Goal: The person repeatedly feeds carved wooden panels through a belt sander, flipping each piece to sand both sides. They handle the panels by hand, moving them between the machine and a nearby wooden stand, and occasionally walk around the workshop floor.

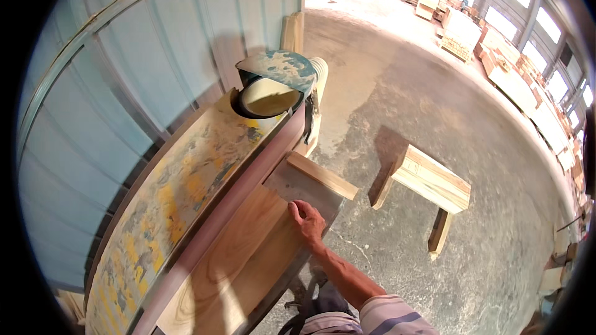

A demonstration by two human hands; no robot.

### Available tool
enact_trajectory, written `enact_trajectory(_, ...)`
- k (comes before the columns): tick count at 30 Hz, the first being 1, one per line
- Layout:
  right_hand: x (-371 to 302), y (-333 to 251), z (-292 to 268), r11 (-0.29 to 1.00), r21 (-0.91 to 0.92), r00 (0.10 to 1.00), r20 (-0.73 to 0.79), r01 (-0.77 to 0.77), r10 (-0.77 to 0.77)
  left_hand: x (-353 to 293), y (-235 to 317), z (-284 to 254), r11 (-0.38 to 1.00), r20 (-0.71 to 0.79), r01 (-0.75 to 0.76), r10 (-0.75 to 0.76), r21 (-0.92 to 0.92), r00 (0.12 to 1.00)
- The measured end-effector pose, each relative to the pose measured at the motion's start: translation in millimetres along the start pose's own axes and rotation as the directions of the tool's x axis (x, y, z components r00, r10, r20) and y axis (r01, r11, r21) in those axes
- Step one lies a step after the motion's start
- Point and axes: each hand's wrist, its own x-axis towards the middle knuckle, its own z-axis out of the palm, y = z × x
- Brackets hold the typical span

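On the grey worktop (301,187), wooden board (239,242) lying flat, long edge running alongside the pink belt (218,223); can't tell if they touch. Right hand (306,222) at the board's far end, fingers curled in, thumb near the index finger; can't tell whether it's gripping or just resting there. Left hand out of view, so its state can't be told. Wood strip (323,175) sits crosswise past the board, at the worktop's far end. Long panel (171,201) with patchy yellow paint on the belt's other side, blue-green cover (280,68) over the round drum (268,98) at its far end. Low wooden stool (433,178) on the concrete floor (509,254) to the right, well apart.
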Motion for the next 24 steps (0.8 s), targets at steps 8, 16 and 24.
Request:
enact_trajectory(8, -35.2, -2.4, 12.7, 0.968, 0.247, 0.982, 0.162, 0.052, -0.094, 27.4, -15.7, -61.0, 0.979, -0.349, 0.205, -0.191, 0.006, 0.917)
enact_trajectory(16, -89.5, 36.2, -23.2, 0.968, 0.208, 0.863, 0.453, 0.144, -0.225, -92.5, -54.2, -107.4, 0.994, -0.466, 0.095, -0.105, -0.046, 0.879)
enact_trajectory(24, -43.6, 64.6, -34.5, 0.933, 0.253, 0.768, 0.533, 0.257, -0.356, -108.2, -123.0, -8.8, 0.637, -0.480, -0.315, -0.100, -0.704, 0.872)
